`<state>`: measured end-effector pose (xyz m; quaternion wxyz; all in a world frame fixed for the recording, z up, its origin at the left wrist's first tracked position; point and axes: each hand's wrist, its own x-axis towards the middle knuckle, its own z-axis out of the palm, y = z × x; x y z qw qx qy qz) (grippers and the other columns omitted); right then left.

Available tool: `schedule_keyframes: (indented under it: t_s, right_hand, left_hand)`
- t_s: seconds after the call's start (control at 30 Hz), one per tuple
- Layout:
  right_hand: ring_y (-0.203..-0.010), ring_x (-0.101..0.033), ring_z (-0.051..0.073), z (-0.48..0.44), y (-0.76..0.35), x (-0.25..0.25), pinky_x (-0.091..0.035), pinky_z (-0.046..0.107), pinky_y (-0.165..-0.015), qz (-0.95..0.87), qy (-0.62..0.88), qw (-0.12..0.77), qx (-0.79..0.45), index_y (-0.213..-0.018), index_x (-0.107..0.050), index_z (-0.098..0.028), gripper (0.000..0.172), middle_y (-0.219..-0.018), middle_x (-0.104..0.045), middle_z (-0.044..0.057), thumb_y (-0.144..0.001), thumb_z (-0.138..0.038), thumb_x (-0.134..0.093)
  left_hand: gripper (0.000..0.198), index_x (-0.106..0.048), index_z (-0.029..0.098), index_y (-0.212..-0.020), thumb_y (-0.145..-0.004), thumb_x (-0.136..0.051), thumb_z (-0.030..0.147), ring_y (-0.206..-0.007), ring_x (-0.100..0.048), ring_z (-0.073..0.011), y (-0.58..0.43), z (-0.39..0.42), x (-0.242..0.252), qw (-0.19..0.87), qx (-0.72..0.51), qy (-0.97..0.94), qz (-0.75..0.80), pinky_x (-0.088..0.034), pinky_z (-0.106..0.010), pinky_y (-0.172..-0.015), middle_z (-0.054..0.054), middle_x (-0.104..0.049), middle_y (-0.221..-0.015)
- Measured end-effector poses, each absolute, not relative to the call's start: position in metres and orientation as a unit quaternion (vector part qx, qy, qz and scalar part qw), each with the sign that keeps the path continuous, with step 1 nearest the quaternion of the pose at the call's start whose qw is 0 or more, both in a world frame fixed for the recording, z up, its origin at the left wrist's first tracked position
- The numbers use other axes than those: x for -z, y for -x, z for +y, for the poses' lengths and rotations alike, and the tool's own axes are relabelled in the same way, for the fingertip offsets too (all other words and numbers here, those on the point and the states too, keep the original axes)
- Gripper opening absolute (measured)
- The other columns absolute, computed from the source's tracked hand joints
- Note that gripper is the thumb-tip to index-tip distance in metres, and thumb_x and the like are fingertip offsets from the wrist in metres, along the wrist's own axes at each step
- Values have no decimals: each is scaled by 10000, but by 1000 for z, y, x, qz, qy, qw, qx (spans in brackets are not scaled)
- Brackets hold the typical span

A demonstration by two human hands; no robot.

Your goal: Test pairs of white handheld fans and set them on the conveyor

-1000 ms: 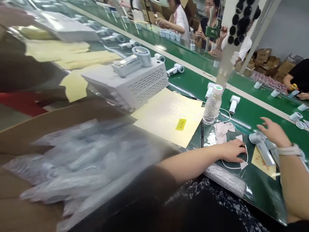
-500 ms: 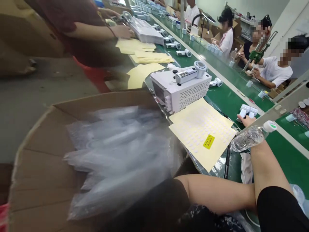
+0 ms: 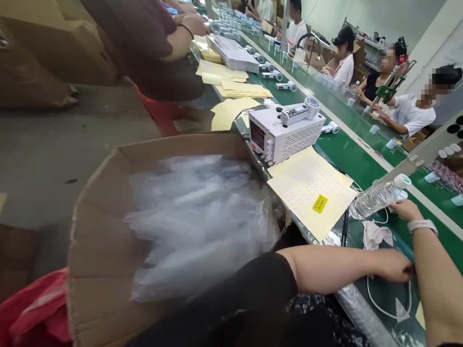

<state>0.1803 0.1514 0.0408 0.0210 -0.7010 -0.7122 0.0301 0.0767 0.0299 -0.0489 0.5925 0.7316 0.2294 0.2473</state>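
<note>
My left hand [image 3: 396, 266] is closed low over the near side of the green table, beside a white cable [image 3: 372, 296]. Whatever its fingers hold is hidden. Farther up, my right hand [image 3: 408, 210], with a pale watch band at the wrist, is bent inward behind a clear plastic bottle [image 3: 372, 200]. A small pale-blue piece shows at its fingers, mostly covered by the bottle. Between the hands lies a crumpled white cloth [image 3: 376, 235]. Left of the bottle are yellow sheets of small round stickers [image 3: 300, 193] with a yellow label [image 3: 320, 204].
A white power supply [image 3: 289, 137] carries a grey device with a ring head [image 3: 300, 113]. A large cardboard box [image 3: 97, 231] of clear plastic bags [image 3: 195, 221] stands at my left. Co-workers sit along the green conveyor [image 3: 347, 149]; one stands near paper stacks [image 3: 235, 53].
My right hand has drawn back from the conveyor, where it held two grey-white devices, to behind the bottle. My left hand has come into view. The view has shifted.
</note>
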Motion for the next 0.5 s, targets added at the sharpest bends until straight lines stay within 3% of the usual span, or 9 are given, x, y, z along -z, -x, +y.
schedule_keyframes:
  t_s: [0.07,0.17,0.23,0.3,0.4,0.5]
  right_hand:
    - [-851,-811,215,122,-207,-45,-709,393,-823,-664,745,18,-71,-1129,-844,-150,320,-1002,-849,76,-1145,-461,-768]
    - [-753,-808,293,64,-234,-40,-670,435,-733,-619,775,57,-110,-1034,-887,-129,430,-886,-853,150,-1123,-434,-597]
    - [-942,-855,372,21,-240,-30,-690,487,-849,-608,779,90,-119,-1110,-911,-144,470,-1056,-894,197,-1066,-497,-604]
    - [-1266,-823,454,-19,-235,-17,-672,549,-1072,-608,776,115,-123,-1182,-924,-174,501,-1328,-879,226,-992,-579,-697]
    - [-1652,-602,489,-62,-222,-2,-524,604,-1347,-617,763,147,-125,-1328,-914,-197,614,-1706,-701,234,-968,-668,-752]
    - [-1752,-507,463,-83,-217,-1,-475,632,-1405,-642,731,183,-143,-1398,-901,-229,664,-1832,-594,202,-1015,-741,-721]
  left_hand:
    - [353,-759,274,-793,-904,-892,582,-901,-767,-330,-80,36,50,661,-288,-637,273,-635,-671,-1198,-14,-600,-667]
    - [490,-764,222,-1089,-1108,-617,689,-896,-780,-242,-84,41,53,747,-327,-498,294,-699,-495,-1060,-44,-710,-819]
    - [521,-708,207,-1082,-1186,-467,657,-836,-749,-186,-83,41,54,799,-330,-417,281,-693,-382,-969,-52,-732,-866]
    - [512,-682,216,-1066,-1214,-414,626,-826,-742,-176,-81,38,56,842,-314,-358,254,-681,-345,-909,-52,-755,-913]
    - [482,-702,213,-1065,-1199,-512,636,-854,-752,-185,-75,34,55,877,-293,-308,222,-666,-331,-924,-58,-784,-931]
    - [509,-749,177,-1046,-1151,-646,664,-849,-763,-209,-69,32,53,897,-277,-287,191,-668,-377,-988,-75,-800,-904]
